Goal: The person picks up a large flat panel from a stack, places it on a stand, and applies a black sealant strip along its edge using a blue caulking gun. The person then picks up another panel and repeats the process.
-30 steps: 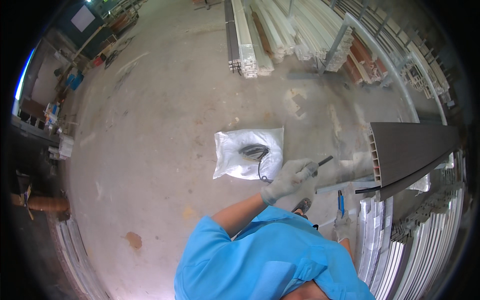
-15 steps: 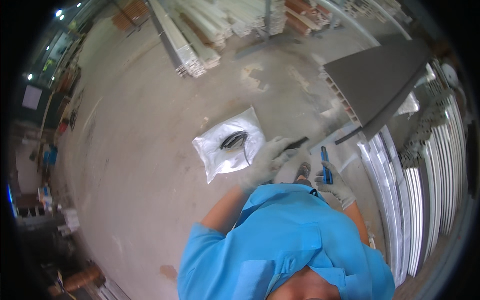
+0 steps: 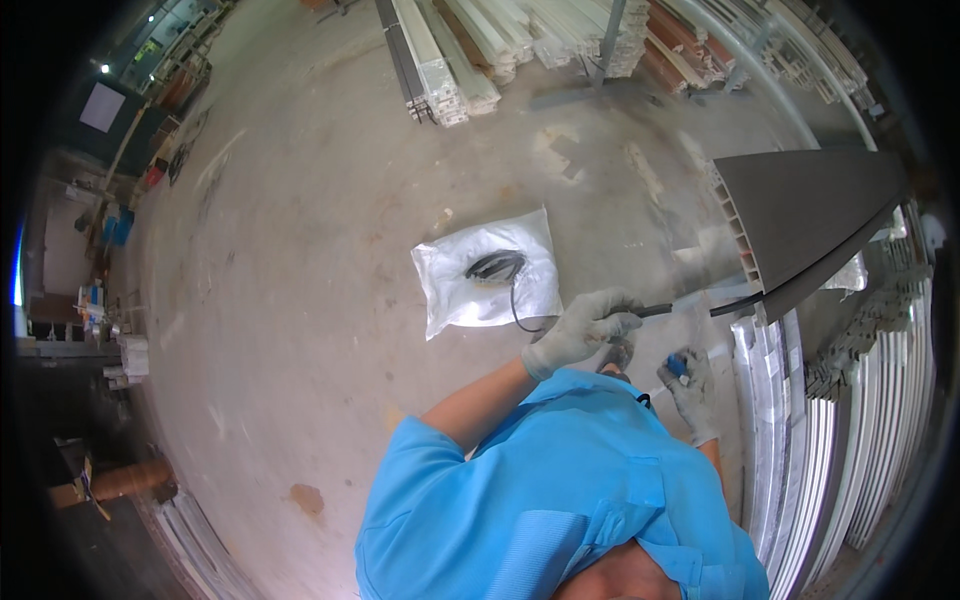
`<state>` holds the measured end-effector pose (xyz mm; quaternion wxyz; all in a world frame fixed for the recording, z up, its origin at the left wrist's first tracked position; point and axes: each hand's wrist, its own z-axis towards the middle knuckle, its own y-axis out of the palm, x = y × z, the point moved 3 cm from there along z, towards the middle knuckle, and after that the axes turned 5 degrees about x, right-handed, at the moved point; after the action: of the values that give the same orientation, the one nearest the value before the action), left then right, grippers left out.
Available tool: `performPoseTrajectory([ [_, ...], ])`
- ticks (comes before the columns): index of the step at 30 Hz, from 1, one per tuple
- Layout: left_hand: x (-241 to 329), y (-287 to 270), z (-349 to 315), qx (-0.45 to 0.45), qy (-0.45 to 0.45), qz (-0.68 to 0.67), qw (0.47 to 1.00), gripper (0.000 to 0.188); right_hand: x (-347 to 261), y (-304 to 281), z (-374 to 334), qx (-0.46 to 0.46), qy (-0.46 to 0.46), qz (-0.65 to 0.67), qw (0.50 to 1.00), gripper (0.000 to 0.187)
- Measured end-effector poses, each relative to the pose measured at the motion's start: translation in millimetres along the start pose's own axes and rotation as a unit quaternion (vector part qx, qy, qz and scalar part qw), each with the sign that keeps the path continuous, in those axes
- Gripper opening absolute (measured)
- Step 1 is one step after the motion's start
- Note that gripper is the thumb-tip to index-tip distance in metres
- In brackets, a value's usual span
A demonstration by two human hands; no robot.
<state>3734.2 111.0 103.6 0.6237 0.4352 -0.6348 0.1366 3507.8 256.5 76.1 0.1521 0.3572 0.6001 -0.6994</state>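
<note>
Looking down from the head camera, we record both our hands in pale grey knit gloves, forearms bare below a bright blue short-sleeved shirt (image 3: pixel 560 490). Our left hand (image 3: pixel 585 325) is curled shut, fingers together around a thin black flexible strip (image 3: pixel 690 308). The strip leaves the fist toward the right and runs to the lower edge of a large dark brown hollow-core panel (image 3: pixel 810 210), where it lies along that edge; whether it is seated in the panel or only touching it, we cannot tell. The panel's near end shows a row of white cells in cross-section.

Our right hand (image 3: pixel 690 390) sits lower and to the right, just beside the shirt, fingers closed on a small blue tool (image 3: pixel 678 364); only the tool's top shows, so its kind is unclear.

On the bare grey concrete floor (image 3: pixel 300 260), just left of the left hand, lies a crumpled white plastic bag (image 3: pixel 470 290) with a coil of black strip (image 3: pixel 495 266) resting on it. A loose black end trails off the bag's lower edge toward the left fist.

Right of us, long white profile lengths (image 3: pixel 800 440) lie side by side under the panel. At the floor's far edge a stack of long pale and brown boards (image 3: pixel 480 50) is heaped. At the floor's left edge, shelves and clutter, too small to identify.
</note>
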Motion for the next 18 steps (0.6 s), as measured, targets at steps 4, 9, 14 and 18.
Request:
performPoseTrajectory([
  [4, 6.4, 5.3, -16.1, 0.002, -0.044, -0.035, 0.998, 0.025, -53.0, -11.1, 6.0, -0.070, 0.229, 0.151, 0.959, 0.045],
  [9, 2.8, 12.2, -14.4, -0.158, -0.085, 0.049, 0.982, 0.032, -105.6, -24.3, 17.2, -0.094, 0.084, 0.360, 0.924, 0.038],
  [14, -18.8, 21.3, -8.6, -0.218, -0.080, 0.052, 0.971, 0.033, -113.5, -54.7, 17.3, -0.051, 0.056, 0.356, 0.931, 0.024],
  [18, -40.2, 17.2, 1.5, -0.213, -0.018, 0.193, 0.958, 0.036, -94.4, -146.2, -4.9, 0.232, 0.116, 0.245, 0.934, 0.027],
])
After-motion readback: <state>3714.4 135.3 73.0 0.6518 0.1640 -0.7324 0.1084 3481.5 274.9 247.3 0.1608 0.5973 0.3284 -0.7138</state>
